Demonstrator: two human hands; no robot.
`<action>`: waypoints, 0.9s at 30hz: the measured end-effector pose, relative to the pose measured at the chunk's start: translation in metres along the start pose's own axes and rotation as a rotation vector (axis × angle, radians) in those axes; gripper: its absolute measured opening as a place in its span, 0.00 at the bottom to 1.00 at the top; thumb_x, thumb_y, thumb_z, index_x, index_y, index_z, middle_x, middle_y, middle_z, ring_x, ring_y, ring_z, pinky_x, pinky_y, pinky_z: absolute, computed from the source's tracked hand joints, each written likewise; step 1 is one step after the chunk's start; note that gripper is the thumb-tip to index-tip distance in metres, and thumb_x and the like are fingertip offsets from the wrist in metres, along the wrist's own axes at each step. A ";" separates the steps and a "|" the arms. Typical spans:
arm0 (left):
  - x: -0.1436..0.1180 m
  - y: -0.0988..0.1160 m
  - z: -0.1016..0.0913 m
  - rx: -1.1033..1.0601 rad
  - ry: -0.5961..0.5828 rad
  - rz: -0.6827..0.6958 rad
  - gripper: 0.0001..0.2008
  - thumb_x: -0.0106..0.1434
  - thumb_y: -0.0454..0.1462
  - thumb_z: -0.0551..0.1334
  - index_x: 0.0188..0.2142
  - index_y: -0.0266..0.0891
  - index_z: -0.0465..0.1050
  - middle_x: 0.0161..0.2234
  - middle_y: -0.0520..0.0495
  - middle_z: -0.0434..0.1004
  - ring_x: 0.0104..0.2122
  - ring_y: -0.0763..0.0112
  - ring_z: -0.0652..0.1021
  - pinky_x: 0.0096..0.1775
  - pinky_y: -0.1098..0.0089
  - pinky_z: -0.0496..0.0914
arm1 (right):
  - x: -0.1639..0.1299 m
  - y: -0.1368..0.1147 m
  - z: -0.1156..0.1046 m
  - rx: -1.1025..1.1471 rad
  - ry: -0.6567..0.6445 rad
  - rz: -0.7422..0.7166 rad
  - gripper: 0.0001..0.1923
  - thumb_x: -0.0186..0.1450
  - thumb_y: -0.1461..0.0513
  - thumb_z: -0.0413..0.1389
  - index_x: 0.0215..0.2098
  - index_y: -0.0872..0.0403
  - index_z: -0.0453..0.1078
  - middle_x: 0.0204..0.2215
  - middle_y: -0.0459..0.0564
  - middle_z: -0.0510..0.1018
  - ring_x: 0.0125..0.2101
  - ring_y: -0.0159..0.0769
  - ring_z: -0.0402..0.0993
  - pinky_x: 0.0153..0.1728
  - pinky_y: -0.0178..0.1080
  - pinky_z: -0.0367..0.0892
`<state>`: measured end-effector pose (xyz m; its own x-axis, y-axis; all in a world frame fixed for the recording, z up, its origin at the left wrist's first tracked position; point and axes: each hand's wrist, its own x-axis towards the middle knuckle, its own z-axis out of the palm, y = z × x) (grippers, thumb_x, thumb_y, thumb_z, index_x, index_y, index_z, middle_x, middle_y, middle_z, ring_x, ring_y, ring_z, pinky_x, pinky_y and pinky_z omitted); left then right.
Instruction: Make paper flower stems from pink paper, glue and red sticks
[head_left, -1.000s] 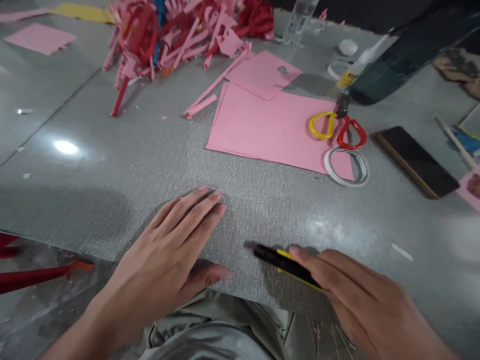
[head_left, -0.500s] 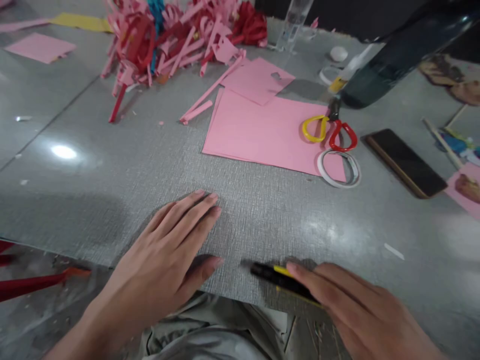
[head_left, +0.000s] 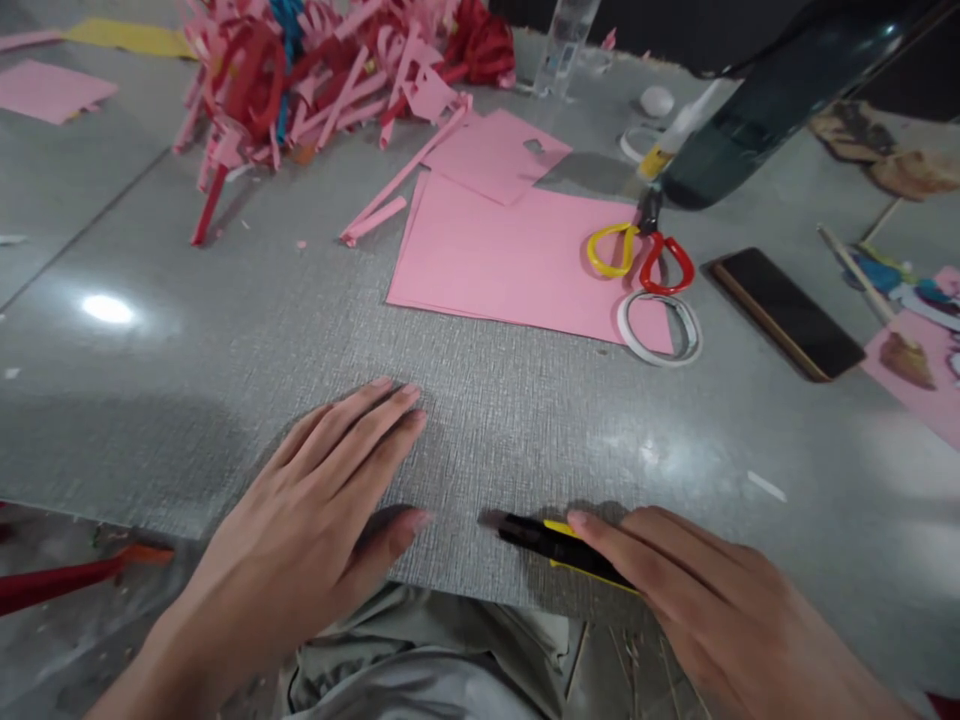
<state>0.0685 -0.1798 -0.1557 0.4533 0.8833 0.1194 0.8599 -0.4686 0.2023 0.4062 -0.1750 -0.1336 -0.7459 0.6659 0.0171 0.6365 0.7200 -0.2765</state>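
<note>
The left hand (head_left: 315, 530) is lying flat and spread wide on the grey textured sheet (head_left: 480, 420), fingers pointing away from the body and thumb stretched toward the near edge; it is gripping nothing, and pressing down like this is probably keeping the sheet from sliding. Just to its right, the right hand (head_left: 705, 610) is closed around a black and yellow craft knife (head_left: 555, 545), index finger laid along the top of the handle, likely to steady and steer the tip. The knife's tip is resting on the sheet close to the near edge, pointing toward the left thumb with a small gap between them.

Well beyond both hands, sheets of pink paper (head_left: 510, 260) are lying on the same grey sheet. On their right end are sitting scissors (head_left: 637, 255) with one yellow and one red handle, and a roll of tape (head_left: 660, 325) just nearer. Further right of those lies a dark phone (head_left: 787, 312). Far off ahead of the left hand is heaped a pile of pink and red paper strips (head_left: 330, 70).
</note>
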 end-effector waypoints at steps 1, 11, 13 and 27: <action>0.000 0.000 0.000 -0.001 -0.001 -0.001 0.34 0.73 0.47 0.56 0.73 0.38 0.54 0.72 0.41 0.59 0.70 0.49 0.62 0.65 0.48 0.65 | -0.001 -0.001 -0.001 -0.006 -0.001 -0.021 0.35 0.61 0.78 0.44 0.64 0.55 0.66 0.39 0.49 0.82 0.34 0.34 0.81 0.28 0.33 0.74; 0.000 0.000 0.000 -0.044 0.008 -0.003 0.31 0.73 0.44 0.57 0.72 0.38 0.56 0.72 0.41 0.59 0.71 0.49 0.61 0.66 0.48 0.64 | -0.005 -0.001 0.002 0.041 0.053 0.067 0.33 0.66 0.76 0.43 0.66 0.52 0.64 0.42 0.49 0.82 0.37 0.33 0.81 0.33 0.33 0.78; 0.000 0.000 0.000 -0.067 0.025 -0.013 0.29 0.74 0.40 0.55 0.71 0.38 0.58 0.72 0.42 0.61 0.71 0.51 0.61 0.66 0.50 0.64 | 0.001 -0.004 0.003 0.001 0.071 0.080 0.32 0.66 0.75 0.44 0.66 0.53 0.63 0.41 0.50 0.82 0.36 0.33 0.82 0.33 0.33 0.78; -0.001 0.000 0.002 -0.083 0.070 -0.002 0.26 0.73 0.35 0.54 0.69 0.34 0.62 0.70 0.41 0.63 0.71 0.54 0.62 0.67 0.50 0.64 | 0.004 -0.008 0.005 -0.029 0.078 0.039 0.30 0.66 0.76 0.43 0.64 0.56 0.65 0.39 0.50 0.82 0.35 0.34 0.82 0.34 0.34 0.77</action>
<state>0.0686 -0.1806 -0.1579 0.4321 0.8825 0.1856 0.8370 -0.4691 0.2819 0.3970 -0.1790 -0.1365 -0.7037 0.7058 0.0816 0.6710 0.6979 -0.2502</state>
